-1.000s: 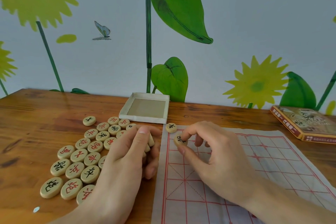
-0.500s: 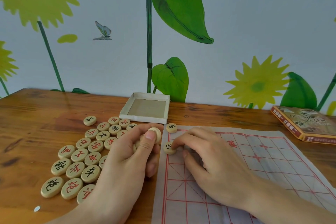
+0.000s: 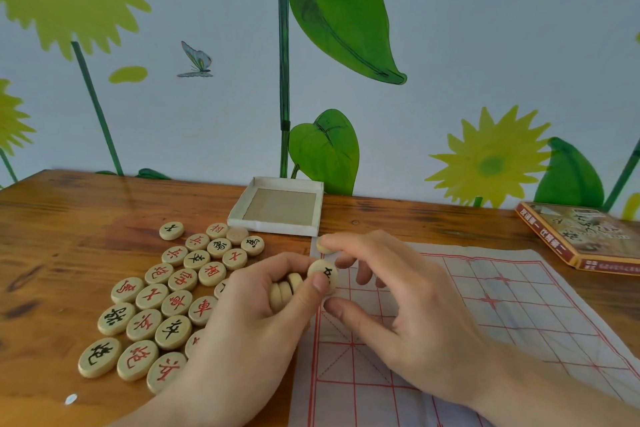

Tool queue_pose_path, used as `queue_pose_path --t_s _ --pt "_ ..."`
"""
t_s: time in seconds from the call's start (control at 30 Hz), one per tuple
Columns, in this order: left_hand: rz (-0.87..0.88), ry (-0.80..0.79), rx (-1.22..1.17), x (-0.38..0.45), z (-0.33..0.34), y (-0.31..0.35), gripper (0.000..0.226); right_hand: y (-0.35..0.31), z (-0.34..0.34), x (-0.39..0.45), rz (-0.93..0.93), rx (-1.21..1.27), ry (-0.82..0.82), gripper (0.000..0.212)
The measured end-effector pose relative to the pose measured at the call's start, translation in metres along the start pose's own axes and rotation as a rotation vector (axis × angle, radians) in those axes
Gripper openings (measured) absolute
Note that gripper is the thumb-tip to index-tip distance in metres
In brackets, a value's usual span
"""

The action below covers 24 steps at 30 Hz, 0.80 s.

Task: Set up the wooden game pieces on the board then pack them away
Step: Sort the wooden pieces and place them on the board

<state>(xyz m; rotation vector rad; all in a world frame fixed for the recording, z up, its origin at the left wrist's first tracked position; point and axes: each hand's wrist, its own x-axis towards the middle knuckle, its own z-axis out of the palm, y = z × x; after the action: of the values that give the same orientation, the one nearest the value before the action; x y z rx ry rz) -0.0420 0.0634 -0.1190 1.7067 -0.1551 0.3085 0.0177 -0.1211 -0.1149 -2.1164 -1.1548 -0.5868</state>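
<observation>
The board point(image 3: 502, 329), a pale sheet with a red grid, lies on the right half of the wooden table point(image 3: 62, 239). Many round wooden pieces point(image 3: 173, 302) with red or black characters lie face up to its left. My left hand point(image 3: 242, 340) grips a small stack of pieces point(image 3: 285, 288) and pinches one black-marked piece point(image 3: 325, 272) at the board's left edge. My right hand point(image 3: 408, 308) hovers around that piece, thumb just below it, index fingertip on a piece point(image 3: 322, 248) at the board's far left corner.
An open white box tray point(image 3: 256, 218) sits at the back behind the pieces. The printed box lid point(image 3: 588, 239) lies at the far right beside the board. A small white speck point(image 3: 71, 399) is near the front left edge. A painted wall closes the back.
My right hand set a piece down at the board's left edge and lifted back. My left hand moved right and pushed another piece out of its stack toward the right hand.
</observation>
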Motion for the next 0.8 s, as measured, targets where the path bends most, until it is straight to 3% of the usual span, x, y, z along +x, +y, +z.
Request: queue_pose_path --t_s 0.17,0.3,0.37,0.47,0.63,0.8 --pt "0.019 -0.032 0.004 -0.001 0.002 0.005 0.023 0.000 0.002 0.000 -0.077 0.032 0.034 0.029" --pt "-0.104 0.046 -0.261 0.005 0.000 -0.002 0.016 0.004 0.002 0.000 -0.011 -0.001 0.100 0.031" --pt "-0.130 0.036 -0.309 0.009 -0.001 -0.007 0.024 0.006 0.001 0.001 0.018 -0.010 0.113 0.032" --pt "-0.127 0.016 -0.282 0.010 0.000 -0.008 0.028 0.006 0.001 0.001 0.034 -0.005 0.119 0.031" --pt "-0.072 -0.001 -0.188 0.002 0.001 -0.001 0.012 0.005 0.002 0.000 0.041 0.002 0.123 0.029" --pt "-0.030 0.001 -0.129 0.002 0.001 0.002 0.025 0.004 0.002 0.001 0.047 0.002 0.123 0.031"
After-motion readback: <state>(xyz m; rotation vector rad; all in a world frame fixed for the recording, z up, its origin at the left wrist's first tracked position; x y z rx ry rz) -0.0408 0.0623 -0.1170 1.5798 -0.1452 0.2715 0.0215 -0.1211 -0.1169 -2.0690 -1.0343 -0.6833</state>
